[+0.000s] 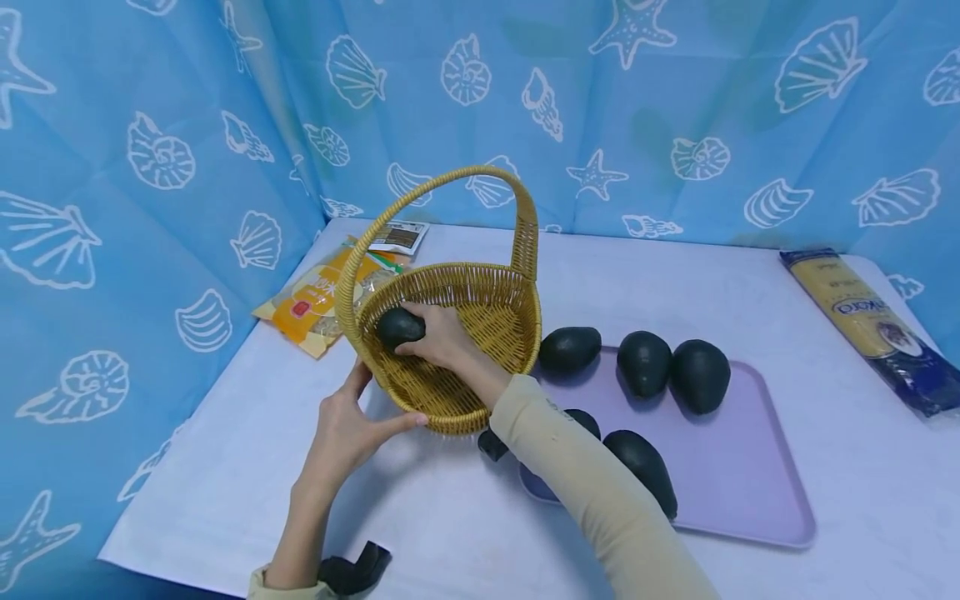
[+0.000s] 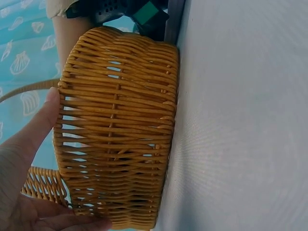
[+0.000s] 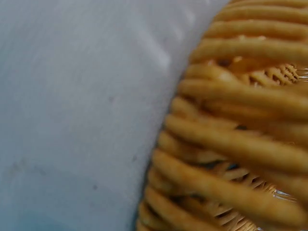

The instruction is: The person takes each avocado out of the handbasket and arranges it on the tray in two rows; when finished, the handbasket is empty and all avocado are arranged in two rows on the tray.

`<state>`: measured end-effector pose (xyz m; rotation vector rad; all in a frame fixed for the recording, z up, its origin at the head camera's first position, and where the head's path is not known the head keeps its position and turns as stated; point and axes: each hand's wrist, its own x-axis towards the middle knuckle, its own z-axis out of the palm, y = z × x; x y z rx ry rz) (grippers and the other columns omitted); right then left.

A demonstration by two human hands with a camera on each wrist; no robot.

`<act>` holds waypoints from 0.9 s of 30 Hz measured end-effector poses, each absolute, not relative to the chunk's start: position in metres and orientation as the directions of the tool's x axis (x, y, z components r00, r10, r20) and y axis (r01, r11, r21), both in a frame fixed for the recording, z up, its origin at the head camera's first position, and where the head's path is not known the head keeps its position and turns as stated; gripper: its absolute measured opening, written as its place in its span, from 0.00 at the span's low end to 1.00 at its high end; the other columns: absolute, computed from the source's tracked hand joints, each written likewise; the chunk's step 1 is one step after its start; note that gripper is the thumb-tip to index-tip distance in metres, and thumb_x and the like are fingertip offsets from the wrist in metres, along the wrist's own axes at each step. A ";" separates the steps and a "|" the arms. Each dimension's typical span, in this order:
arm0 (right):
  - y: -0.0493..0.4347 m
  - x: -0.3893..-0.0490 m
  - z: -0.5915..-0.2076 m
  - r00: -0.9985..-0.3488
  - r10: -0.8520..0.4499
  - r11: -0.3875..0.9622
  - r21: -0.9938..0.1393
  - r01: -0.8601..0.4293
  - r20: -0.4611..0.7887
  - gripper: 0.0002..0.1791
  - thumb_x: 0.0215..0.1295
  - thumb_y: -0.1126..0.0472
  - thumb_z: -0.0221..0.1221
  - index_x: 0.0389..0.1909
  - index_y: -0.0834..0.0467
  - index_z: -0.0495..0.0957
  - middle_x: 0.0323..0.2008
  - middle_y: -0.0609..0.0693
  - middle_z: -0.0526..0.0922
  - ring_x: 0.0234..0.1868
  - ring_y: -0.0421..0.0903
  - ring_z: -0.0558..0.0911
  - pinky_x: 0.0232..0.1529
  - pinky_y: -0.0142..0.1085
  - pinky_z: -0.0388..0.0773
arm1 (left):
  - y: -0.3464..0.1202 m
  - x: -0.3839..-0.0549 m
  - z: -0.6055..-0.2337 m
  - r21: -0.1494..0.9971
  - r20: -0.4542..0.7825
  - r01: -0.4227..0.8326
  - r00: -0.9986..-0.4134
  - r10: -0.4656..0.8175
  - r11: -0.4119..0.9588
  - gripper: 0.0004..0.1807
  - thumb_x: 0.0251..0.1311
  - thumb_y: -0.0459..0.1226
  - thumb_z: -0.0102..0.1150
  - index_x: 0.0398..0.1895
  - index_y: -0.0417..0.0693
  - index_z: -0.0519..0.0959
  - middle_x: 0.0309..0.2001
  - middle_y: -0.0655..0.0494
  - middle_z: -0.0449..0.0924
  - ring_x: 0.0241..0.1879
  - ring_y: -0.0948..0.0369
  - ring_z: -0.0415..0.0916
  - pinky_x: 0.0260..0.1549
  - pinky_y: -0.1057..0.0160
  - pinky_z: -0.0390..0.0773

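Observation:
A yellow-brown wicker basket (image 1: 495, 333) with a tall arched handle stands on the white table. My right hand (image 1: 446, 335) reaches over its near rim and grips a dark avocado (image 1: 400, 327) inside, by the left wall. Outside, my left hand (image 1: 348, 433) holds the basket at its near left side, the thumb along the rim. In the left wrist view, the thumb (image 2: 45, 113) touches the rim of the woven wall (image 2: 118, 130), and the other fingers lie against its side. Only the basket's outer weave (image 3: 231, 139) and the table show in the right wrist view; the right hand is hidden there.
Right of the basket, a purple tray (image 1: 735, 467) bears several dark avocados (image 1: 645, 364), some partly hidden by the right sleeve (image 1: 592, 475). An orange-and-yellow food packet (image 1: 311, 304) and a small white packet (image 1: 401, 237) lie behind left. A pasta bag (image 1: 870, 325) lies far right.

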<state>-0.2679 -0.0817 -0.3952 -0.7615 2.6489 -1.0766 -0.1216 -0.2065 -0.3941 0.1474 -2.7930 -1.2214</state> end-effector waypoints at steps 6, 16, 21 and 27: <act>-0.078 -0.266 -0.395 -0.851 -0.524 0.593 -0.708 -0.383 0.021 0.39 0.57 0.52 0.68 0.69 0.51 0.66 0.66 0.54 0.72 0.61 0.54 0.76 0.57 0.46 0.76 | -0.204 -0.121 -0.394 0.734 0.034 -0.059 -0.992 -0.124 0.677 0.64 0.39 0.58 0.75 0.77 0.50 0.47 0.73 0.43 0.58 0.71 0.44 0.57 0.64 0.39 0.65; -0.063 -0.263 -0.387 -0.846 -0.532 0.594 -0.703 -0.391 0.021 0.39 0.57 0.52 0.68 0.69 0.53 0.66 0.65 0.55 0.72 0.61 0.55 0.75 0.58 0.48 0.76 | -0.206 -0.121 -0.394 0.737 0.047 -0.046 -0.992 -0.120 0.675 0.65 0.39 0.58 0.74 0.77 0.49 0.47 0.73 0.44 0.58 0.72 0.45 0.57 0.64 0.40 0.65; -0.051 -0.263 -0.380 -0.855 -0.517 0.602 -0.700 -0.384 0.024 0.39 0.57 0.52 0.68 0.69 0.53 0.66 0.66 0.55 0.72 0.61 0.56 0.75 0.58 0.49 0.76 | -0.205 -0.120 -0.393 0.737 0.035 -0.057 -0.992 -0.122 0.674 0.65 0.39 0.58 0.74 0.77 0.50 0.46 0.73 0.44 0.57 0.72 0.45 0.56 0.64 0.39 0.65; -0.038 -0.262 -0.370 -0.863 -0.504 0.596 -0.711 -0.373 0.030 0.39 0.57 0.52 0.68 0.69 0.53 0.65 0.65 0.57 0.72 0.61 0.58 0.74 0.58 0.51 0.75 | -0.204 -0.120 -0.392 0.730 0.022 -0.070 -0.992 -0.125 0.680 0.64 0.41 0.57 0.74 0.77 0.49 0.46 0.73 0.43 0.57 0.72 0.44 0.55 0.64 0.39 0.64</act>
